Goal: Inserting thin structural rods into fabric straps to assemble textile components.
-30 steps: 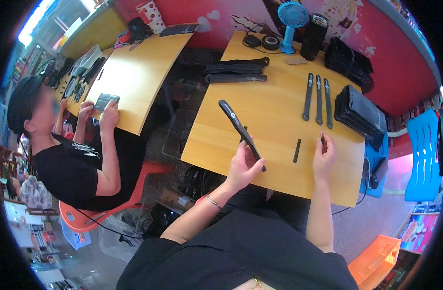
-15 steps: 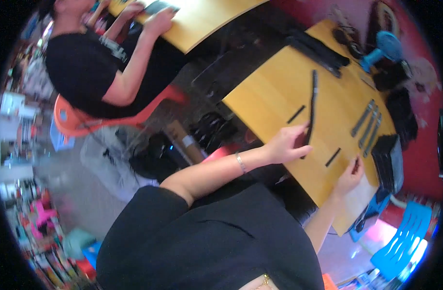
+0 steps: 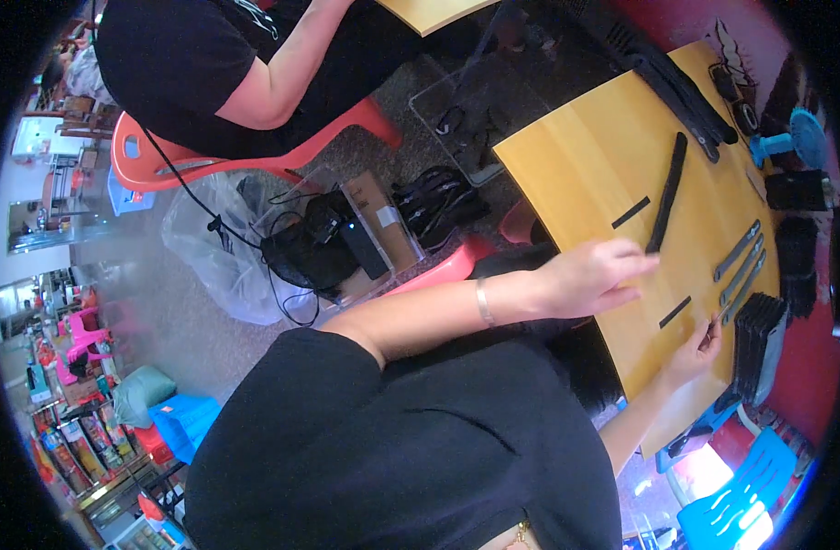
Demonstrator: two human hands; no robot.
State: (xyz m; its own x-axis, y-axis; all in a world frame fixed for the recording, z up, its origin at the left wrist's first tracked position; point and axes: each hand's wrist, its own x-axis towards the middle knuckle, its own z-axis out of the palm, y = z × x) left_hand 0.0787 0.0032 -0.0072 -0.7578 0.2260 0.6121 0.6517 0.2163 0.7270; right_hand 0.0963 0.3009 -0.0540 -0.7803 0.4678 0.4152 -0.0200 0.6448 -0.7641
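A long black strap lies lengthwise on the yellow wooden table. My left hand is over the table's near edge at the strap's lower end, its fingers stretched and parted; they hide that end. Two short black strips lie apart: one strip left of the strap, another strip between my hands. My right hand is at the right, fingertips pinched together beside the lower ends of three grey-black strips. Whatever small thing the pinch holds is too small to name.
A stack of dark folded pieces stands at the table's right edge. Black straps and a blue fan are at the far end. Leftward are a person on a red chair, a cardboard box and clear plastic.
The view has swung, shifting the table right in the picture. My left hand has moved to the strap's lower end, its fingers straighter. My right hand has moved closer to the grey-black strips.
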